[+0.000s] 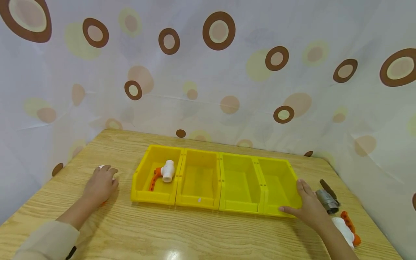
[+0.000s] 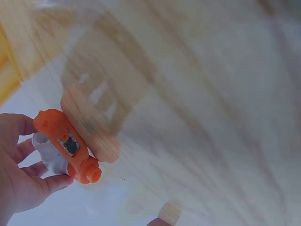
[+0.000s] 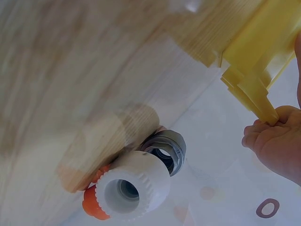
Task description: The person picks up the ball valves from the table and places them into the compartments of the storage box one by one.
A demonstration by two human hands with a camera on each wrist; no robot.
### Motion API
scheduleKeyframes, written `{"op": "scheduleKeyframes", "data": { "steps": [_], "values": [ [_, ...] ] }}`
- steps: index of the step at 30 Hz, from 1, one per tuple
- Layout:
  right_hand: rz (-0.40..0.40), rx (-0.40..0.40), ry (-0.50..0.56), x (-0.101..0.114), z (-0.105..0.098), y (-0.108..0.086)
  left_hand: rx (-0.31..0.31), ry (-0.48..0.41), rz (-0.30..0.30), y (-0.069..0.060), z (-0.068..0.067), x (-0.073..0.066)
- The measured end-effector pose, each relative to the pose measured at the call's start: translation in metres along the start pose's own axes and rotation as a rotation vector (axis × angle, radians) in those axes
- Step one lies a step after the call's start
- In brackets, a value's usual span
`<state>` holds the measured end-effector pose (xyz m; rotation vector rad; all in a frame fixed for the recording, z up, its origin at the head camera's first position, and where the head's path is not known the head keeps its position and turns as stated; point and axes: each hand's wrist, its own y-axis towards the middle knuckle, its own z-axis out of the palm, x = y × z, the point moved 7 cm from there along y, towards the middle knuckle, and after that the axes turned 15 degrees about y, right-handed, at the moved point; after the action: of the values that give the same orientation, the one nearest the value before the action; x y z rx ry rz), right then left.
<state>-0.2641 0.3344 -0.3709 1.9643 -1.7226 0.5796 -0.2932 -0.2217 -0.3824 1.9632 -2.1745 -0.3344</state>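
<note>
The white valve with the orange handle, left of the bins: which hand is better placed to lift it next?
Left, I think: the left hand has its fingers around the white valve. The right hand is at the right end of the yellow bins, holding the last one.

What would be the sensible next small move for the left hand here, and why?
Probably lift the orange-handled valve with the left hand and carry it to the leftmost yellow bin: the hand has hold of it beside the bins, and a similar-looking white valve with an orange handle lies in that bin.
</note>
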Motion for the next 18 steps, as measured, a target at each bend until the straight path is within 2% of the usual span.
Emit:
{"op": "scheduleKeyframes", "data": {
  "steps": [7, 11, 18],
  "values": [
    [0.013, 0.001, -0.001, 0.0008, -0.0001, 0.0, -0.033, 0.01, 0.074, 0.0, 0.001, -0.0034],
    [0.015, 0.006, -0.007, 0.0008, -0.0002, 0.0001, -0.03, 0.022, 0.111, -0.0001, 0.0032, -0.0042],
    [0.028, 0.01, -0.033, -0.0001, -0.0002, -0.0002, -0.057, 0.001, 0.19, -0.0012, 0.0015, -0.0086]
  ]
}}
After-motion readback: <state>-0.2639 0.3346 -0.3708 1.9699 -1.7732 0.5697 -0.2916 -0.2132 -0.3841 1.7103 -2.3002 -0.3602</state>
